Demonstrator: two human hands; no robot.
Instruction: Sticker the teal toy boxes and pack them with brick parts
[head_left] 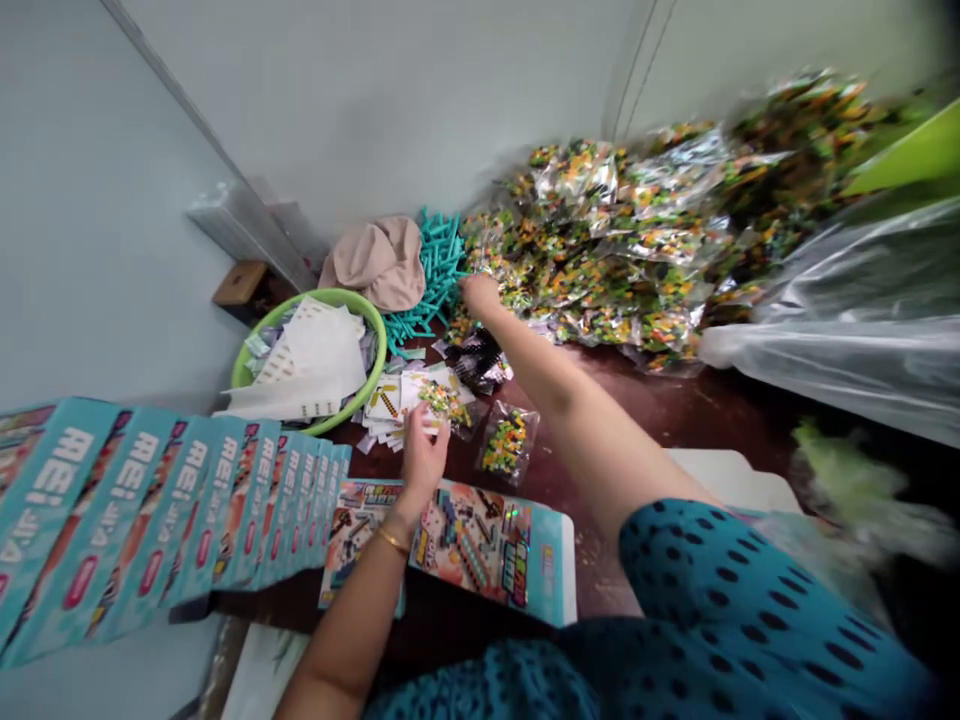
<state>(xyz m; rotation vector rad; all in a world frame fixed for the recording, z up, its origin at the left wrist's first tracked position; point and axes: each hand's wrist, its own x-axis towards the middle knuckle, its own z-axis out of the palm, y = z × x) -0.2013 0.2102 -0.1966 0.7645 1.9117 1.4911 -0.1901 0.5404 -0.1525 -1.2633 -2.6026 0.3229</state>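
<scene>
My left hand [425, 458] is closed in a pinch at the near edge of a small clear bag of building bricks [444, 400], above a stack of printed cards [384, 402]. Stretched forward, my right hand [480, 294] has its fingers curled down at the right edge of a heap of teal plastic sticks [439, 255]; what they grip, if anything, is hidden. Another bag of bricks [504, 442] lies on the table, with a bag of black pieces [480, 358] behind it. Below my left hand lies a flat teal printed box [551, 570].
A large pile of bagged bricks [622, 240] runs along the wall. A green basket [381, 345] holds paper sheets, beside a beige cloth [379, 262]. Teal boxes [199, 500] stand in a row at left. Clear plastic sheeting [847, 310] hangs at right.
</scene>
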